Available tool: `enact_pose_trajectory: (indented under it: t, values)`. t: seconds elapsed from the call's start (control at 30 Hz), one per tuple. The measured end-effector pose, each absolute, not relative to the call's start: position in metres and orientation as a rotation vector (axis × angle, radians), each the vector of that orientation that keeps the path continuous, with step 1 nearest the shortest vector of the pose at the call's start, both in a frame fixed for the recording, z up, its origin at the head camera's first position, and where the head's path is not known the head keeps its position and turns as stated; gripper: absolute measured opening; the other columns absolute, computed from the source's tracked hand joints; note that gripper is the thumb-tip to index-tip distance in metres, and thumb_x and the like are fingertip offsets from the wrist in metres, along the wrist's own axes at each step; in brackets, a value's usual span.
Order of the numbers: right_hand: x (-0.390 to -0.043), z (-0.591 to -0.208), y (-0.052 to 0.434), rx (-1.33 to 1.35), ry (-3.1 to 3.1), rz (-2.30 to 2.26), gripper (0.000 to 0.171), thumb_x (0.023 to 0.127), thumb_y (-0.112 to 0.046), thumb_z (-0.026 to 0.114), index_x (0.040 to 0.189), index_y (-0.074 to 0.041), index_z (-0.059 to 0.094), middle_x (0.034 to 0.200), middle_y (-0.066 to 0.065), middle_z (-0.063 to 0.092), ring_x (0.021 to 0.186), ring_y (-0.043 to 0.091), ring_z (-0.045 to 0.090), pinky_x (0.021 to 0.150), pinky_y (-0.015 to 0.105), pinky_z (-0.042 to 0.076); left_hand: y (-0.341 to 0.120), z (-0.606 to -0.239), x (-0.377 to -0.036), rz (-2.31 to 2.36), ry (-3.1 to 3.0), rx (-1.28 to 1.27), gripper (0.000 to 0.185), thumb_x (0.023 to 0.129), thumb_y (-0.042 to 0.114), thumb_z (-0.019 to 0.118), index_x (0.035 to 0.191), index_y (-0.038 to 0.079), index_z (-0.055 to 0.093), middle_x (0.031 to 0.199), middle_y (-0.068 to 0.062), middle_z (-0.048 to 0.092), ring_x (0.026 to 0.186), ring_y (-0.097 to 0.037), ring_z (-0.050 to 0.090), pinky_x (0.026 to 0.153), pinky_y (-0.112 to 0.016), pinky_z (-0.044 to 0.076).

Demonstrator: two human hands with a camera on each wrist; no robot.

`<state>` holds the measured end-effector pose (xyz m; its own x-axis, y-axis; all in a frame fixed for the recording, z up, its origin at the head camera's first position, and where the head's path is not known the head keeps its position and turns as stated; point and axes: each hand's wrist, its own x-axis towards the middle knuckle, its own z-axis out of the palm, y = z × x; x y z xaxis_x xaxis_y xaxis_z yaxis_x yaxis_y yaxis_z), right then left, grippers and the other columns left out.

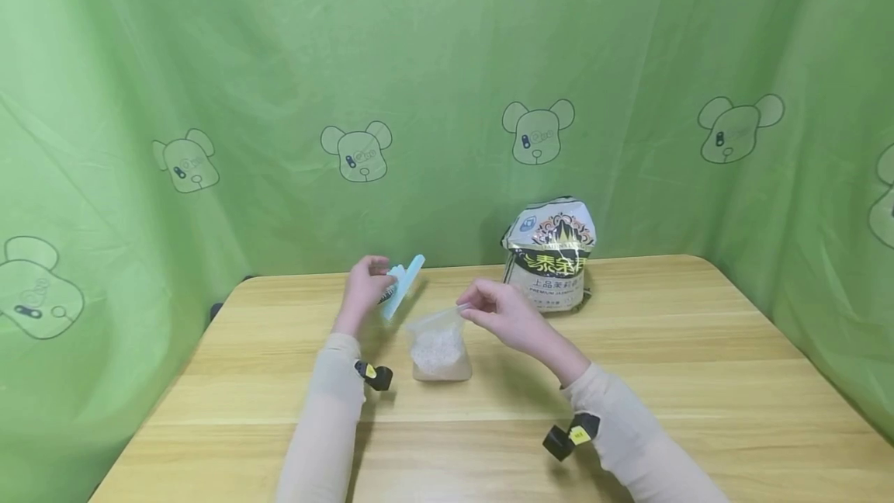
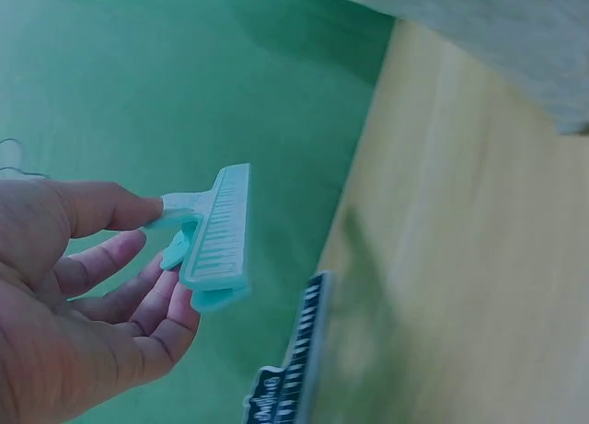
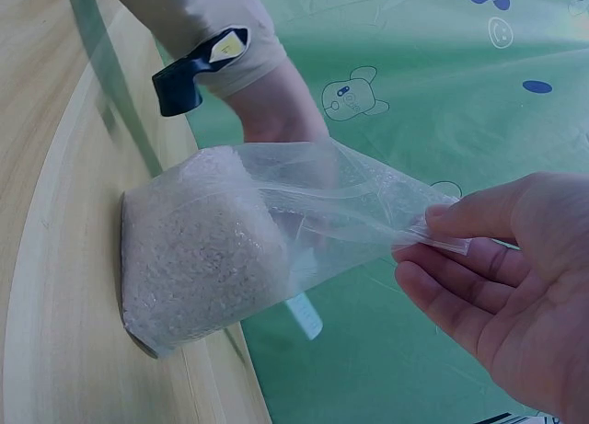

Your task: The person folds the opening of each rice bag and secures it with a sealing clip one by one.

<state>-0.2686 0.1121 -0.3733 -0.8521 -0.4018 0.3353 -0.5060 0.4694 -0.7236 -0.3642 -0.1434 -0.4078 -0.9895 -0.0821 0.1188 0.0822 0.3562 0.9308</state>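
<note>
Rice sack (image 1: 552, 254) blocks table's (image 1: 698, 379) far edge, mid-right; small bag (image 1: 438, 348) stands centre. Near edge, both sides open.

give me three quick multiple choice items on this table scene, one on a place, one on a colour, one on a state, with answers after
1. Where does the printed rice bag stand?
A. at the table's far edge, behind the clear bag
B. on the floor
C. in the left hand

2. What colour is the clip in the left hand?
A. red
B. light blue
C. black

3. How is the clear bag held by the right hand?
A. lying flat, untouched
B. pinched at its top edge
C. clamped shut by the clip

Answers: 1 A, the head view shows it upright near the backdrop. 2 B, the left wrist view shows it pale blue. 3 B, fingertips pinch the top strip while the base sits on the table.
</note>
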Motion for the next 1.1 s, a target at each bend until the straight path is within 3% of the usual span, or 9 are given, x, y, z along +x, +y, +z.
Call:
enact_pose_trajectory:
  t: [0.6,0.77,1.1]
  values:
    - [-0.271,-0.373,0.113,0.799,-2.588,1.346,0.011,0.088,-0.011,0.068,0.099,-0.007,0.067,0.095,0.007,0.072,0.088,0.015,0.067,0.085,0.03,0.058,-0.149,-0.362,-0.343,-1.773,-2.423,-0.135,0.045,0.087,0.005,0.066,0.13,0.01,0.054,0.13,-0.016,0.062,0.118,-0.03,0.059,0.101,-0.041,0.051]
    - [-0.271,-0.372,0.113,0.803,-2.584,1.354,0.011,0.088,-0.011,0.068,0.099,-0.007,0.067,0.095,0.007,0.072,0.088,0.015,0.067,0.085,0.03,0.058,-0.147,-0.356,-0.336,-1.675,-2.437,-0.19,0.045,0.086,0.006,0.068,0.129,0.009,0.055,0.129,-0.014,0.063,0.116,-0.03,0.06,0.103,-0.042,0.049]
    - [-0.272,-0.374,0.113,0.802,-2.584,1.358,0.012,0.088,-0.01,0.068,0.099,-0.007,0.067,0.094,0.007,0.072,0.088,0.015,0.066,0.086,0.03,0.058,-0.156,-0.349,-0.316,-1.511,-2.456,-0.316,0.043,0.082,0.003,0.068,0.123,0.007,0.056,0.122,-0.013,0.065,0.106,-0.031,0.064,0.096,-0.042,0.054]
